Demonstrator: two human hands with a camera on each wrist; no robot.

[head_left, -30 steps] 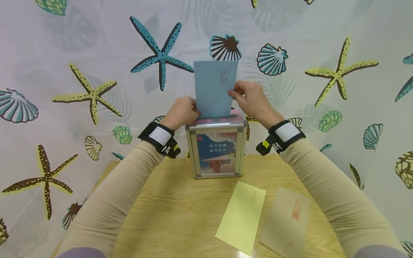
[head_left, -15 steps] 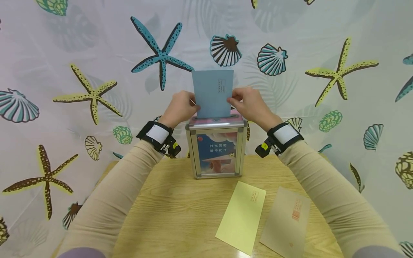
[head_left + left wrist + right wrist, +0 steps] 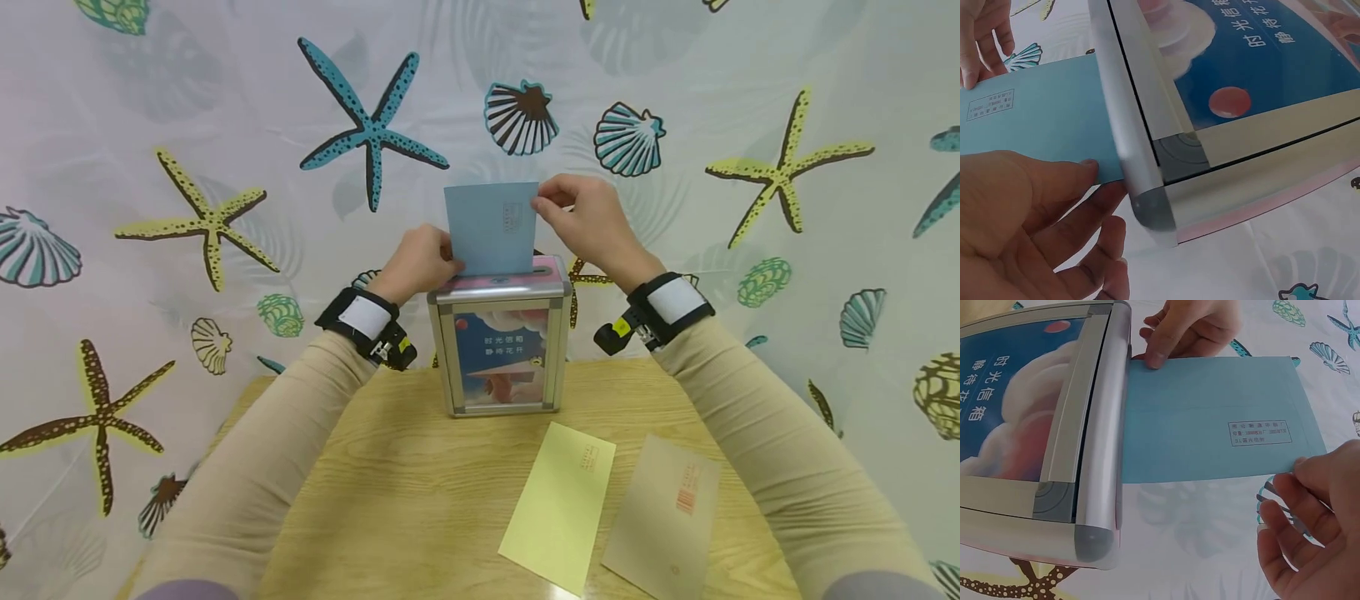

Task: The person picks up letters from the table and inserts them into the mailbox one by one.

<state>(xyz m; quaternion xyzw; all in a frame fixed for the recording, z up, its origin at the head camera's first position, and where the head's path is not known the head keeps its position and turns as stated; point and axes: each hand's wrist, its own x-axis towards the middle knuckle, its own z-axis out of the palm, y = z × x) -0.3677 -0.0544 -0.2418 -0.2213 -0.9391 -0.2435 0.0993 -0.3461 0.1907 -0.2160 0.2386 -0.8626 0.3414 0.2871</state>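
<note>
A blue envelope with a small printed stamp block stands upright, its lower end down in the slot of a metal-framed letter box. My left hand pinches its left edge low down, close to the box top; in the left wrist view the thumb lies on the envelope's face. Higher up, my right hand pinches the right edge near the upper corner. The right wrist view shows thumb and index finger at that corner, the other fingers loosely bent. The envelope's bottom is hidden inside the box.
On the wooden table lie a yellow envelope and a brown envelope, side by side in front of the box, to the right. A white curtain printed with starfish and shells hangs behind.
The blue envelope has sunk lower into the slot. My right hand dipped with it, then rose to the upper corner; my left hand rose slightly and came back down near the box top.
</note>
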